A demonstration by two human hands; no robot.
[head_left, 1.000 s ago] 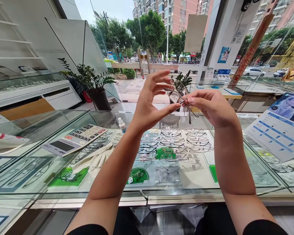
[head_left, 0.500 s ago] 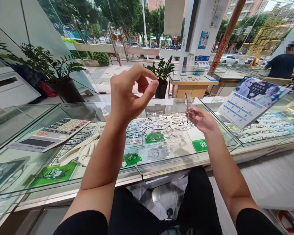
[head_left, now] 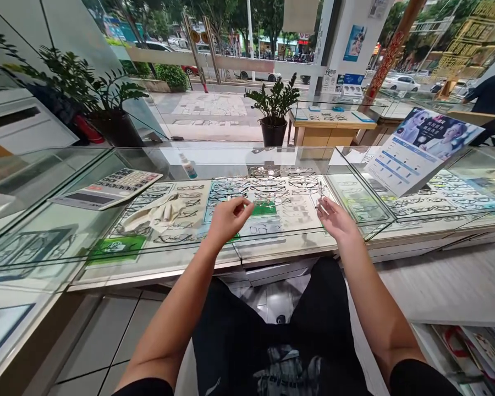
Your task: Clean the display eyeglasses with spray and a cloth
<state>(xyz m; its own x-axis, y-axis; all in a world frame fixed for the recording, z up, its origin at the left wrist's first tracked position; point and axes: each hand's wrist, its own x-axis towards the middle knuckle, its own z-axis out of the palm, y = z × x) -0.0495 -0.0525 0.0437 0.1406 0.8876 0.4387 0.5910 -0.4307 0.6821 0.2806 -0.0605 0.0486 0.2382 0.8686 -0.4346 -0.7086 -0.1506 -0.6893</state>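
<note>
My right hand (head_left: 334,218) is low over the glass counter (head_left: 272,245), its fingertips still pinching a thin-framed pair of glasses (head_left: 322,193) that rests against the counter top. My left hand (head_left: 228,218) hovers just above the counter to the left, fingers curled with thumb against fingertips and nothing visible in them. Rows of spectacle frames (head_left: 268,190) lie in the display case under the glass, beneath and beyond both hands.
A calculator (head_left: 107,188), a white cloth (head_left: 157,214) and a small bottle (head_left: 188,166) lie on the counter at left. A tilted brochure board (head_left: 421,148) stands at right. Potted plants (head_left: 274,113) are behind. Another person (head_left: 493,93) stands far right.
Both hands came down from face height to the counter. The left hand let go of the glasses; the right hand carried them down onto the glass. The view tilted downward.
</note>
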